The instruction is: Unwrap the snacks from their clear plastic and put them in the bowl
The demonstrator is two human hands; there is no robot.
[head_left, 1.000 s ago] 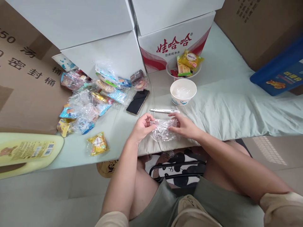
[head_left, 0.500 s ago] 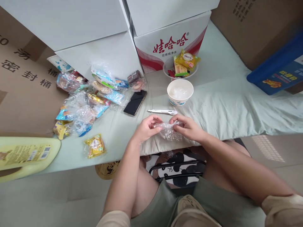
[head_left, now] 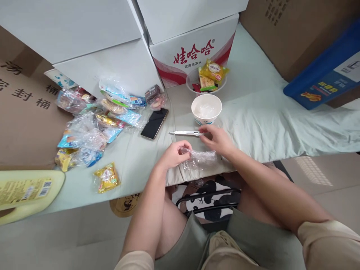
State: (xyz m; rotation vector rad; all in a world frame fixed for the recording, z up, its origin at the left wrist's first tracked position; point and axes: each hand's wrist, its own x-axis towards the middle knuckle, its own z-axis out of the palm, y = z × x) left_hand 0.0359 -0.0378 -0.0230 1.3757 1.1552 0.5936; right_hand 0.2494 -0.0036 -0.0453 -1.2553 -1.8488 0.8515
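The bare left grip (head_left: 174, 154) curls inward, thumb and fingers pinching. The bare right grip (head_left: 217, 140) sits farther forward, fingers parted.

Right hand (head_left: 216, 140) — from plastic (head_left: 200, 159) to knife (head_left: 185, 133)

I see the left hand (head_left: 177, 154) pinching a crumpled clear plastic wrapper (head_left: 199, 159) above the near edge of the pale green cloth (head_left: 253, 127). The right hand (head_left: 217, 139) is positioned at the right end of a white utility knife (head_left: 183, 133); I cannot confirm contact. Beyond the knife I locate a paper bowl (head_left: 206, 118). A black smartphone (head_left: 154, 123) lies to the left, beside a pile of wrapped snacks (head_left: 92, 129). One yellow-wrapped snack (head_left: 107, 178) lies apart, nearer me.
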